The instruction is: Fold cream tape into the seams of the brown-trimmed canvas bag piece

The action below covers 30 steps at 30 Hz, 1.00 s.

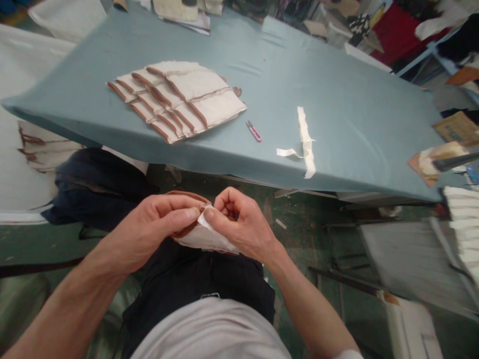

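Observation:
A white fabric piece with brown edging (209, 239) is held above my lap, in front of the table's near edge. My left hand (160, 219) pinches its brown rim between thumb and fingers. Right beside it, my right hand (239, 214) grips the white cloth close to the same corner, thumb on top and fingers curled. The two thumbs nearly meet there; the fingers hide part of the piece. On the table lies an overlapping stack of similar white, brown-edged pieces (209, 85). Small pink thread snips (254, 131) rest to the right of that stack.
White strips (306, 142) lie on the blue-green covered table (348, 114), right of the snips. Papers (187, 17) sit at the far edge. Dark blue cloth (97, 187) hangs at left below the table. A metal frame (404, 259) stands at lower right.

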### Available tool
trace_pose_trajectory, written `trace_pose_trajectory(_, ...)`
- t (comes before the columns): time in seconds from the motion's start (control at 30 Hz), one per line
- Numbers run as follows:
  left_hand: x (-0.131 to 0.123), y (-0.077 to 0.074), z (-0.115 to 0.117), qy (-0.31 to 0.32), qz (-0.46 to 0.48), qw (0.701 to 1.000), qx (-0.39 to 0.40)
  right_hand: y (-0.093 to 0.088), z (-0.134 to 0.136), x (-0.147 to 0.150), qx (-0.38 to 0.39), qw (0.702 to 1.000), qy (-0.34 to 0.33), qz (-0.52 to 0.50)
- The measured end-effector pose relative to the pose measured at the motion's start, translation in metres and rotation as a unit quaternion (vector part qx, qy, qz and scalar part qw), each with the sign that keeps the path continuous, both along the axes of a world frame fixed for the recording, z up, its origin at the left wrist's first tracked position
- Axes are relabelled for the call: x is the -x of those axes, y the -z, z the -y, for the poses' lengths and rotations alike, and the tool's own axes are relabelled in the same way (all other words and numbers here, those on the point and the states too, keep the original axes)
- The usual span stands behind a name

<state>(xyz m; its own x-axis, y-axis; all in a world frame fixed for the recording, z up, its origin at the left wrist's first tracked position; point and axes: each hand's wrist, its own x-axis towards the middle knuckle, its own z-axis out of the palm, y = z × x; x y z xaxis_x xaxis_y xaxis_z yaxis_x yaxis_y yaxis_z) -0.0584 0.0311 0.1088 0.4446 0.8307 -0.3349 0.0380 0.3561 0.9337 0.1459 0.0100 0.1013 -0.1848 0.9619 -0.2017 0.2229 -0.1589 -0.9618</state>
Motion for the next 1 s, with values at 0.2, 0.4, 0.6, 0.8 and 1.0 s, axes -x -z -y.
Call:
trace_pose_trajectory(0.2, -0.002, -0.001, 0.004, -0.018, -0.011, 0.999, -0.030, -0.002, 0.003, 0.002, -0.019, 0.999, 0.013, 0.024)
trace_pose_trajectory(0.4, -0.012, -0.007, 0.006, -0.048, -0.065, 0.994, -0.069, 0.002, 0.004, 0.004, -0.004, 1.000, 0.022, -0.012)
trace_pose_trajectory(0.6, -0.017, -0.007, 0.013, -0.068, -0.130, 0.985, -0.091, 0.004, 0.001, 0.003, 0.087, 0.985, -0.017, -0.151)
trace_pose_trajectory(0.8, -0.028, -0.014, 0.020, -0.089, -0.217, 0.962, -0.142, 0.013, -0.006, 0.004, 0.154, 0.957, -0.058, -0.238)
trace_pose_trajectory(1.0, -0.033, -0.015, 0.019, -0.086, -0.224, 0.958, -0.159, 0.040, -0.011, 0.007, 0.185, 0.932, -0.080, -0.301)
